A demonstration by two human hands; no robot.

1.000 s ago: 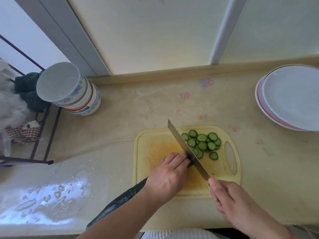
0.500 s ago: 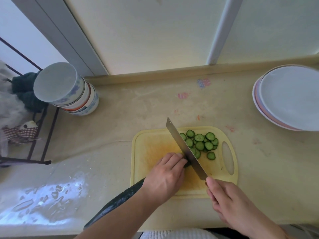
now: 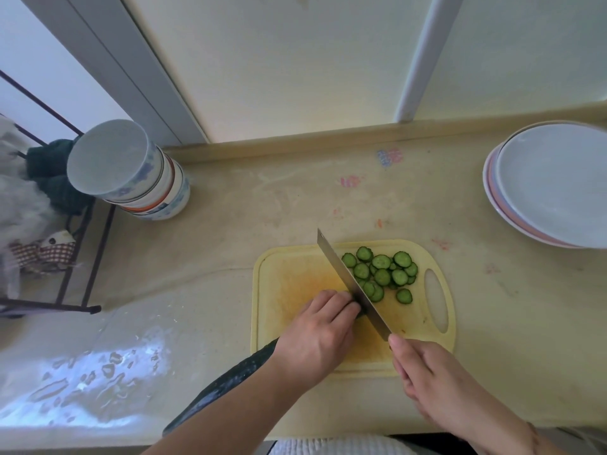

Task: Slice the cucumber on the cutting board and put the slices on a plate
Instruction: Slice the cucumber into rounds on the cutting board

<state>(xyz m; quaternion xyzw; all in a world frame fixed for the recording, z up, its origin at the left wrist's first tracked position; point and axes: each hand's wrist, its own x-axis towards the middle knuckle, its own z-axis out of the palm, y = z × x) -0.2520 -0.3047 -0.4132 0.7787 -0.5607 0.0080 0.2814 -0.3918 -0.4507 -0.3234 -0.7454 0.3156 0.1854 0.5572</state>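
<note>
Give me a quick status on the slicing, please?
Left hand grips cucumber on board; right hand grips knife, mid-cut. Slices piled beside blade. Plates bare, path clear.

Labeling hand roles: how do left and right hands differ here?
The left hand presses curled fingers onto the cucumber, knuckles by the blade; the right hand grips the knife handle. Left lies over the cutting board; right sits at its near edge. Both are bare.

head: above counter (image 3: 230, 257) | faces steeply down | close | single view
</note>
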